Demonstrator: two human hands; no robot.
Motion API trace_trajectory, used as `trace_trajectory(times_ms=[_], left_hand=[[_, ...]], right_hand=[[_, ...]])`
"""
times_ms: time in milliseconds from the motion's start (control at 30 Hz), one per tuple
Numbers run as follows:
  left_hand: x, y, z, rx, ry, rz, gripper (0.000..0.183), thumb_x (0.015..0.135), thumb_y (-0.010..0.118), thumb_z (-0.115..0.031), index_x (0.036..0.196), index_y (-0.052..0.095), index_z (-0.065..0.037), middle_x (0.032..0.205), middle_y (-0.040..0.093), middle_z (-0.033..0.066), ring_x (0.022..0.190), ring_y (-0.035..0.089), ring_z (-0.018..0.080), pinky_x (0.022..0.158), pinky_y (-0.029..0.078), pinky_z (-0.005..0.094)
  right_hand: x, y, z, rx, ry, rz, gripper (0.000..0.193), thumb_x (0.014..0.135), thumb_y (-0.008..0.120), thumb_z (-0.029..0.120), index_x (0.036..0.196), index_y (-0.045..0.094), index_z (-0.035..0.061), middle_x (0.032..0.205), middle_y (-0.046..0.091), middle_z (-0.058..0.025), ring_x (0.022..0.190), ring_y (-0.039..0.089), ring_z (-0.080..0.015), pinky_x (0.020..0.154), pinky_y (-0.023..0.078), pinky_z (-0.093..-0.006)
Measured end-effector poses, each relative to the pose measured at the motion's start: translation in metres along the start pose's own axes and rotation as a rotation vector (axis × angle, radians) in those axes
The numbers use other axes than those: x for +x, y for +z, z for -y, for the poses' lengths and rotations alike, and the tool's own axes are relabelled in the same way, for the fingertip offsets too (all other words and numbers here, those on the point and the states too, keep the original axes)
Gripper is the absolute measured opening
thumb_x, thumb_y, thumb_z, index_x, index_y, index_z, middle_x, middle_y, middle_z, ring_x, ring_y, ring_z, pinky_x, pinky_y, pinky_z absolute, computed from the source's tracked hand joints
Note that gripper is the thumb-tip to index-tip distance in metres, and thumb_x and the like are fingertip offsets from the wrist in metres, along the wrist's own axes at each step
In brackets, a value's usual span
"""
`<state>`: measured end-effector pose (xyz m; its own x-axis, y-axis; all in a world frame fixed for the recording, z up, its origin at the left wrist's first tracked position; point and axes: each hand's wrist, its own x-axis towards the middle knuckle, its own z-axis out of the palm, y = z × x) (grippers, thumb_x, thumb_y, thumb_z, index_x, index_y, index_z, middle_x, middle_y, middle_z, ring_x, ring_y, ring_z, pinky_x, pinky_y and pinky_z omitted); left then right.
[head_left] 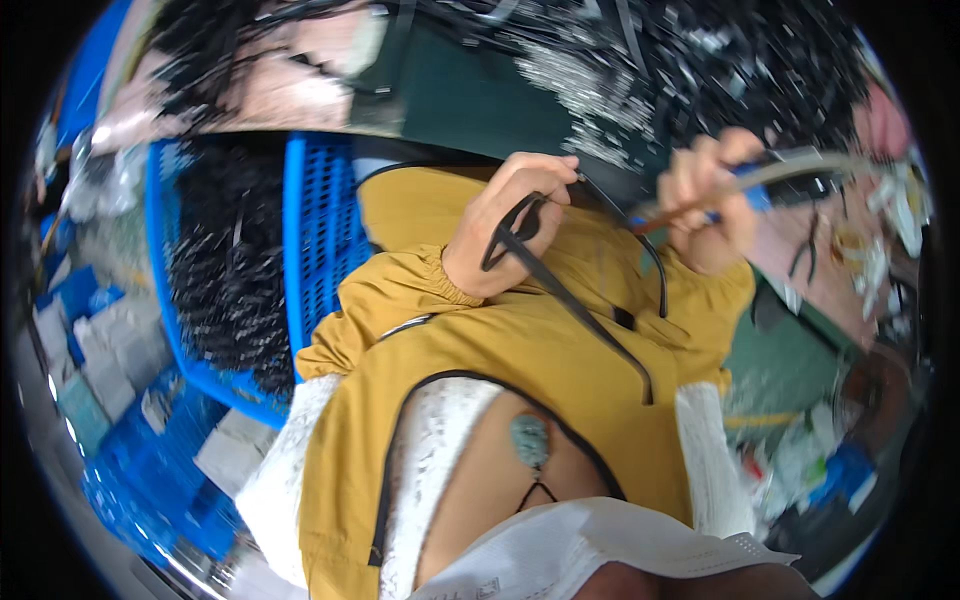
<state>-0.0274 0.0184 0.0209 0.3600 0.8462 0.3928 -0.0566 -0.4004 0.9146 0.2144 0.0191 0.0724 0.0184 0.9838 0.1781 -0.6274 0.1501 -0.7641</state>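
Note:
My left hand (488, 225) is closed in front of my chest, gripping a black looped strip (580, 310). One flat length of it runs down across my yellow apron smock (500, 350). A thinner dark strand slants from the fingertips toward the right hand. My right hand (712, 205), blurred by motion, is raised beside it with curled fingers. It holds a long thin curved piece (780, 172), brown at one end and pale grey at the other; its kind is too smeared to tell.
A large heap of black strips (740, 70) covers the far side of the green-topped table (460, 90). To my left stands a blue plastic basket (295, 250) full of black pieces. Blue bags and pale boxes (125, 340) lie at far left. Pliers-like handles (808, 250) rest at right.

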Motion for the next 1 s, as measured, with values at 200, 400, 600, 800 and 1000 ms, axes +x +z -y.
trace_trajectory(times_ms=[200, 400, 600, 800, 1000], left_hand=[[-0.006, -0.143, -0.055, 0.410, -0.130, -0.785, 0.021, 0.094, 0.049, 0.005, 0.115, 0.049, -0.001, 0.093, 0.060, 0.0098, 0.079, 0.062, 0.0159, 0.072, 0.054, 0.0299], [0.063, -0.186, -0.010, 0.454, -0.395, -0.888, 0.060, 0.084, 0.055, 0.004, 0.141, 0.040, -0.001, 0.117, 0.057, 0.0123, 0.106, 0.059, 0.0226, 0.092, 0.050, 0.0337], [0.098, -0.180, 0.060, 0.994, 0.388, -0.280, 0.023, 0.097, 0.052, -0.014, 0.093, 0.071, -0.002, 0.090, 0.069, 0.0118, 0.094, 0.064, 0.0306, 0.112, 0.036, 0.0442], [0.149, -0.150, 0.028, 1.258, 0.046, -0.159, 0.019, 0.097, 0.058, -0.021, 0.096, 0.070, -0.006, 0.089, 0.069, 0.0111, 0.089, 0.064, 0.0324, 0.089, 0.047, 0.0467], [0.275, -0.012, -0.012, 0.996, 0.426, -0.059, 0.023, 0.096, 0.066, -0.020, 0.112, 0.068, -0.004, 0.099, 0.068, 0.0138, 0.096, 0.068, 0.0311, 0.082, 0.055, 0.0398]], right_hand=[[0.019, -0.072, 0.050, 0.123, -0.226, -0.205, 0.019, 0.102, 0.056, 0.016, 0.115, 0.057, 0.0029, 0.076, 0.044, 0.0002, 0.060, 0.041, -0.0078, 0.046, 0.035, -0.0214], [0.006, -0.159, 0.042, -0.187, -0.278, -0.422, 0.061, 0.102, 0.052, 0.057, 0.117, 0.062, -0.0011, 0.083, 0.056, -0.0041, 0.070, 0.052, -0.0129, 0.062, 0.043, -0.0267], [0.016, -0.171, 0.047, -1.179, -0.195, -0.684, 0.048, 0.103, 0.052, 0.040, 0.123, 0.065, -0.0019, 0.100, 0.066, -0.0085, 0.088, 0.064, -0.0199, 0.078, 0.053, -0.0332], [0.015, -0.168, 0.036, -1.662, -0.320, -0.495, 0.024, 0.087, 0.062, 0.003, 0.109, 0.069, 0.0017, 0.109, 0.069, -0.0160, 0.096, 0.065, -0.0250, 0.083, 0.054, -0.0357], [0.010, -0.204, 0.035, -1.445, -0.417, -0.612, 0.039, 0.084, 0.061, -0.011, 0.120, 0.068, 0.0021, 0.106, 0.067, -0.0097, 0.095, 0.065, -0.0185, 0.088, 0.053, -0.0315]])
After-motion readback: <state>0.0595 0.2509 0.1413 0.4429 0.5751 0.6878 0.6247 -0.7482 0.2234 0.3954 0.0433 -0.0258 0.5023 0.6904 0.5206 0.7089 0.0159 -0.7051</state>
